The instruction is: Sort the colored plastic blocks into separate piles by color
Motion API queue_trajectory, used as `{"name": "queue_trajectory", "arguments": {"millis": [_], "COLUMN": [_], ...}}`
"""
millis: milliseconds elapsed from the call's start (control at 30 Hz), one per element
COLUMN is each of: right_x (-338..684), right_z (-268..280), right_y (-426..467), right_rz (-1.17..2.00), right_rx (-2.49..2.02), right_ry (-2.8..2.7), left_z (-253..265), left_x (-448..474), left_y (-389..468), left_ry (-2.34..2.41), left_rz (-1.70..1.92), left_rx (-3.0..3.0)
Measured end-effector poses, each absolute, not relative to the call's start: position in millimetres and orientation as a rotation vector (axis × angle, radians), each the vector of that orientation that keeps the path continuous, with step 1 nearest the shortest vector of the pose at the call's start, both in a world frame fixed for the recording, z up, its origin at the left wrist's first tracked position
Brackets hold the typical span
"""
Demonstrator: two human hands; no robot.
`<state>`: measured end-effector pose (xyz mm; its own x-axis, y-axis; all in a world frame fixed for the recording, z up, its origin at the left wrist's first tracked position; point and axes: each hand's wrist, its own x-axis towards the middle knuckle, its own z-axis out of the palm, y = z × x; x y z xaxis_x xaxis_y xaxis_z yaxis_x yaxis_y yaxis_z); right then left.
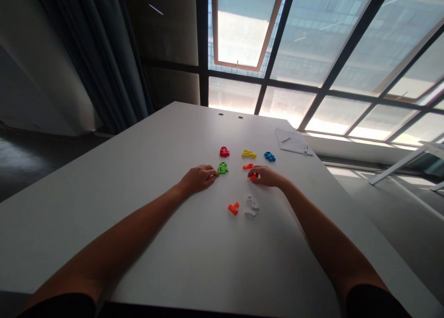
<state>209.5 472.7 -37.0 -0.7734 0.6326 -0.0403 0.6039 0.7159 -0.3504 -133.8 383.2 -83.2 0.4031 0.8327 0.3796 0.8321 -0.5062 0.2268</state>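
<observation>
Coloured plastic pieces lie on the white surface (138, 179), grouped mostly by colour. The red cluster (225, 152), yellow cluster (249, 154) and blue cluster (269, 156) make a rough row on the far side, each compact and apart from its neighbours. The green cluster (223, 168) sits just on the near side of the red one.

The left hand (199, 178) rests low, fingers loosely bent, with its fingertips against or just beside the green cluster; whether it has any grip there I cannot tell. The right hand (266, 175) is curled, its fingers bent down over an orange-red piece (253, 177) that they partly hide. It touches this piece, but how firmly is unclear. A far orange piece (248, 166) lies just beyond those fingers.

Nearer the person, a near orange piece (233, 208) lies beside some white pieces (252, 206), which are loosely spread.

Judging by how things lie, red, yellow, blue and green look gathered, while orange is split between separate spots and seems unfinished; white looks loose as well.

No box, tray or other container shows; everything lies directly on the surface. Paper (294, 142) lies near the far right edge.
</observation>
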Motion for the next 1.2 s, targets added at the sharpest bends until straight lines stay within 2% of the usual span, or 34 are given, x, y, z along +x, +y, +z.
{"name": "queue_trajectory", "arguments": {"millis": [167, 433, 633, 900, 1200], "right_x": [210.9, 209.5, 220.5, 227.1, 209.9], "right_z": [-40.2, -44.2, -55.5, -88.5, -92.8], "right_y": [474.8, 474.8, 470.6, 453.4, 483.7], "right_rz": [0.427, 0.477, 0.199, -0.049, -0.212], "right_rx": [-1.178, -0.839, -0.932, -0.813, -0.923], "right_ry": [-2.756, -2.8, -2.432, -2.526, -2.427], "left_z": [-81.9, -80.0, -81.9, -83.8, -81.8], "left_x": [-132.4, -130.6, -131.5, -132.6, -132.8], "left_y": [382.0, 381.0, 381.5, 384.1, 383.0], "left_ry": [1.591, 1.592, 1.589, 1.582, 1.59], "left_rz": [0.687, 0.685, 0.697, 0.699, 0.699], "left_rx": [2.623, 2.615, 2.618, 2.628, 2.628]}}
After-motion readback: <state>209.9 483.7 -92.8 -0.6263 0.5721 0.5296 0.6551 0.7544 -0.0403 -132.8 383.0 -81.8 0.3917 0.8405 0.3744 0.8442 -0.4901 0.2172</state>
